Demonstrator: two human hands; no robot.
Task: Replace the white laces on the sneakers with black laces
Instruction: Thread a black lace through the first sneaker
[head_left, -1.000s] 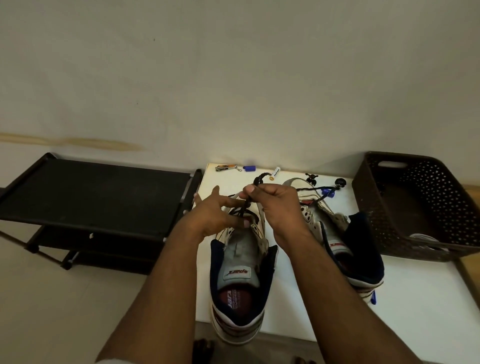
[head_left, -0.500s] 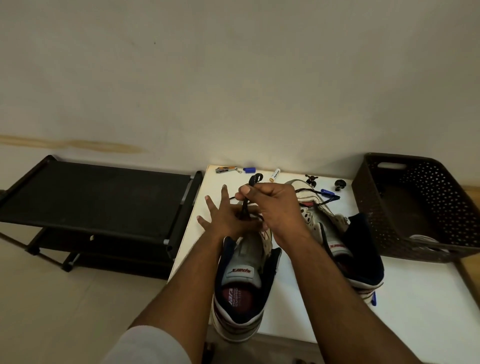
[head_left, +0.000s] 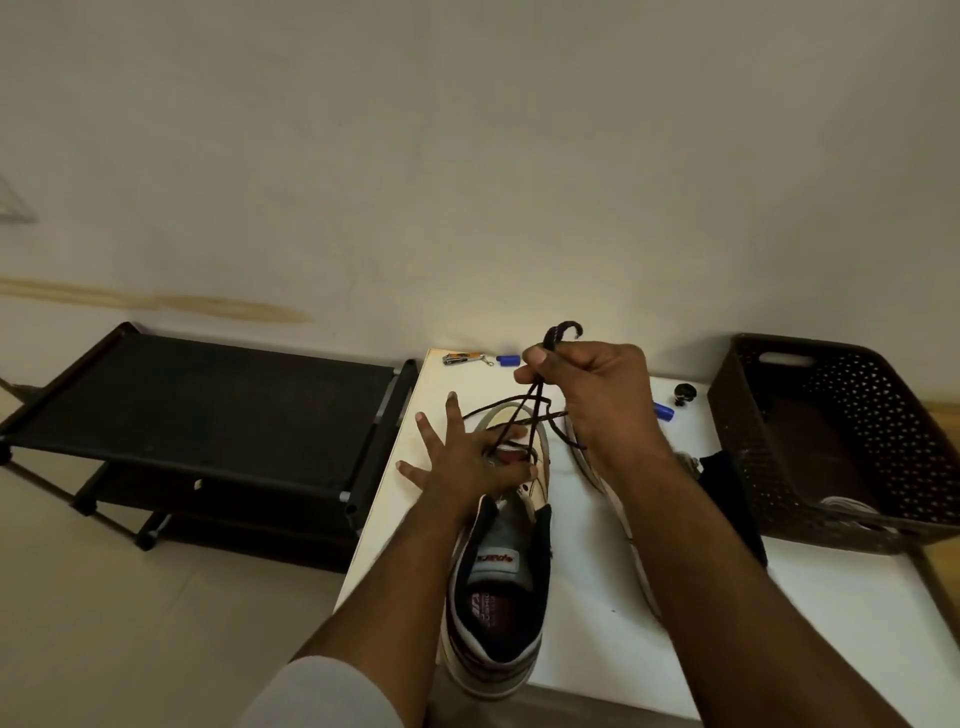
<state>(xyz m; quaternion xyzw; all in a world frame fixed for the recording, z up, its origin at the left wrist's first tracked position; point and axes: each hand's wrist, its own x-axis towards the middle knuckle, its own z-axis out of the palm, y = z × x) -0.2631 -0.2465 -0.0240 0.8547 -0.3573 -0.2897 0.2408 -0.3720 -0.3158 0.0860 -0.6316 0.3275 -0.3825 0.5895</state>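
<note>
White table (head_left: 587, 613): sneakers (head_left: 498, 587), basket (head_left: 831, 441), nail clipper (head_left: 462, 358).

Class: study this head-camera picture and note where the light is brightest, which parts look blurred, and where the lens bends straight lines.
Head view: brightest on the wall just behind the white table; the second sneaker beneath the right hand is smeared; the black shoe rack tilts and bows at the frame's edge; the thin black lace stays fairly crisp; the room is dim.

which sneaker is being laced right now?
The left sneaker, nearer the table's left edge: the left hand presses on it and the right hand pulls the black lace up from it. The other sneaker lies mostly hidden behind the right forearm.
</note>
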